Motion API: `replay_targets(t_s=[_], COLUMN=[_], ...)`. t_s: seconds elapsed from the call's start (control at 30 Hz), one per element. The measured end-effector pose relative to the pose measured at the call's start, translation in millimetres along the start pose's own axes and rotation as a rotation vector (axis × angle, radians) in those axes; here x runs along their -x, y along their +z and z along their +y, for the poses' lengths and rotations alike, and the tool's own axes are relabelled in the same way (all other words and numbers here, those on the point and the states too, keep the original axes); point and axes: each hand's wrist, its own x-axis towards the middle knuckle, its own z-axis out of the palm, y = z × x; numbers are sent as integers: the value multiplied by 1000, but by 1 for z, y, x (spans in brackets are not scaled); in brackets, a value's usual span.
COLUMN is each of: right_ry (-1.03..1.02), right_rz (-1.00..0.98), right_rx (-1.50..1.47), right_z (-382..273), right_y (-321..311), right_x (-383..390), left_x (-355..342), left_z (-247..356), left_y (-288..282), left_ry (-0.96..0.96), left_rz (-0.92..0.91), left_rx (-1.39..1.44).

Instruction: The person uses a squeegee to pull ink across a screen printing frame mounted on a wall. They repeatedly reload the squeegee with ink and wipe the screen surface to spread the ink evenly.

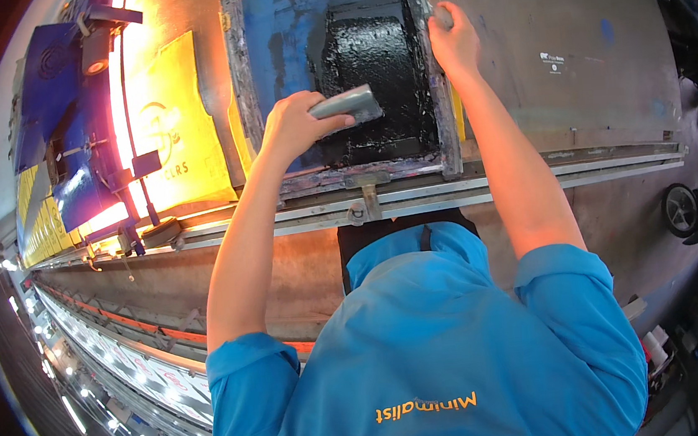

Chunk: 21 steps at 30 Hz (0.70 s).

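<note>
Left hand (294,126) grips squeegee (346,105); right hand (454,40) clasps frame (441,125) (fingertips hidden).

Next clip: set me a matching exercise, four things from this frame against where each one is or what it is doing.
Things:
1. left hand
2. right hand
3. black ink
4. yellow sheet

Places or states:
A. spread across the blue mesh inside the frame
B. grips the frame's right edge
C. lies left of the frame, under bright light
D. holds a grey squeegee over the mesh

Pairs: 1-D, 2-B, 3-A, 4-C
</note>
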Motion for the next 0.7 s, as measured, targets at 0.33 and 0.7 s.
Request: replay_targets(t_s=[0.33, 0.7], right_ry=[-18, 27], right_rz=[-56, -68], right_rx=[-57, -49], right_z=[-15, -19], right_y=[-4, 3], right_x=[1, 4], left_x=[-28, -133], left_z=[25, 33], left_y=[14, -38], left_ry=[63, 581], left_rz=[-155, 436], left_rx=[-48, -226])
